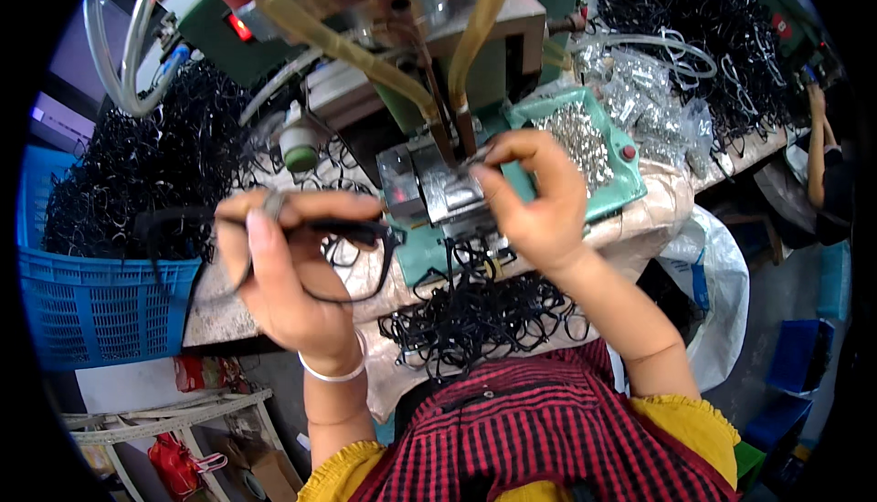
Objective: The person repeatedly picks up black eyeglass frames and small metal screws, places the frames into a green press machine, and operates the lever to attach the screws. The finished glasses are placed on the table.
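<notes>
My left hand (283, 274), a ring on one finger and a pale bangle at the wrist, is closed on a black eyeglass frame (367, 234). It holds the frame just left of the machine's metal fixture (448, 196), and the frame's far-left part is blurred. My right hand (545, 219) reaches to the right side of that fixture, beside the two downward prongs (455, 141). Its thumb and forefinger are bent toward each other; whatever sits between them is too small to make out.
A heap of black frames (484, 315) lies at the table's near edge. The green tray (628, 187) at right holds small metal parts (580, 137). Far left, a blue basket (105, 296) overflows with frames. Brown hoses (343, 45) hang over the fixture. Another person's arm (816, 146) shows far right.
</notes>
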Demonstrator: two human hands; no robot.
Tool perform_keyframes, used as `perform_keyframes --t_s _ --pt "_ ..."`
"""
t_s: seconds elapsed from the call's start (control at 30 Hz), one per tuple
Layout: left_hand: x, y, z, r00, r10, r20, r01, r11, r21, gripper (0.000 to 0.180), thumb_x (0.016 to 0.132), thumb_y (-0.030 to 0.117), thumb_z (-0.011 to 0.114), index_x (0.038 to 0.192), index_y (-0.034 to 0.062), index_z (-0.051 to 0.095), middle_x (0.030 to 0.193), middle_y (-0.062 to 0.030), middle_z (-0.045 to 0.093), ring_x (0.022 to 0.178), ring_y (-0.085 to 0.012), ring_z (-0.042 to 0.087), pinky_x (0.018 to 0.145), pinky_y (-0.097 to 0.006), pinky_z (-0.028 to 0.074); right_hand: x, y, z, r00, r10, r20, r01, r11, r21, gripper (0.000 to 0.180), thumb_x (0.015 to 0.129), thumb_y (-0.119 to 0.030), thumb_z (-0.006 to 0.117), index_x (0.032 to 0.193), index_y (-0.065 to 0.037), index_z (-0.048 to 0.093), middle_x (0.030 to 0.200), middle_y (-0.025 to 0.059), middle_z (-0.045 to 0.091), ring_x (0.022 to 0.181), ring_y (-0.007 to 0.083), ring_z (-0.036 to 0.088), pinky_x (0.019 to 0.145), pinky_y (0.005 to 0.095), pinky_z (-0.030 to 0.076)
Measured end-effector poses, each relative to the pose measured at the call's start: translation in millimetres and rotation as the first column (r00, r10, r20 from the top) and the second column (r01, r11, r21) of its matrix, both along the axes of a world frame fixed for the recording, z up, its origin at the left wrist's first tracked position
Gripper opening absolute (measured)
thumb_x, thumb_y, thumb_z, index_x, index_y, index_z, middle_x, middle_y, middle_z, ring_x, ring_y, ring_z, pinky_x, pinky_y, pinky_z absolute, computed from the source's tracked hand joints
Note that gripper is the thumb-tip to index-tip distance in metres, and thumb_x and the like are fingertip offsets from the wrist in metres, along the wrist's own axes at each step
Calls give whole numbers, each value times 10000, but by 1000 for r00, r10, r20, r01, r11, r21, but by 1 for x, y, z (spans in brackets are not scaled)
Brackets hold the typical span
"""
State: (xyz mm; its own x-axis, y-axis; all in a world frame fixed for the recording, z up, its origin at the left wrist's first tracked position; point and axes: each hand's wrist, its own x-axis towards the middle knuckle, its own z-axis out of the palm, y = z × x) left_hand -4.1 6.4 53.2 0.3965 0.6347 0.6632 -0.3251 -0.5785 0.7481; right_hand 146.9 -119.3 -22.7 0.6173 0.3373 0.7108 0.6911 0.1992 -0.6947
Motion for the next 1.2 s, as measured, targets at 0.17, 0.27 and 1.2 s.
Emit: perform_keyframes --t_s 0.17,0.27,1.2 --pt "20 7 23 992 19 122 -29 996 83 255 1059 206 277 1031 4 430 829 -287 667 668 -257 648 654 -295 559 -16 16 -9 843 304 -443 -210 945 250 345 847 38 683 1131 -1 492 983 81 641 894 133 638 799 268 495" --pt "18 11 20 994 -16 111 6 996 91 252 1060 200 279 1028 1 430 826 -303 663 699 -247 654 710 -300 546 -17 12 -8 757 422 -499 -299 902 310 398 854 59 673 1188 10 461 1063 97 625 930 118 628 875 262 477" --pt "16 -55 -46 546 -771 329 347 -149 -926 227 1045 284 400 1000 93 515 834 -256 675 528 -229 650 395 -277 490 66 -39 -58 835 -148 530 492 630 -601 227 843 -216 678 1047 -117 674 1286 108 596 1254 296 512 877 460 477"
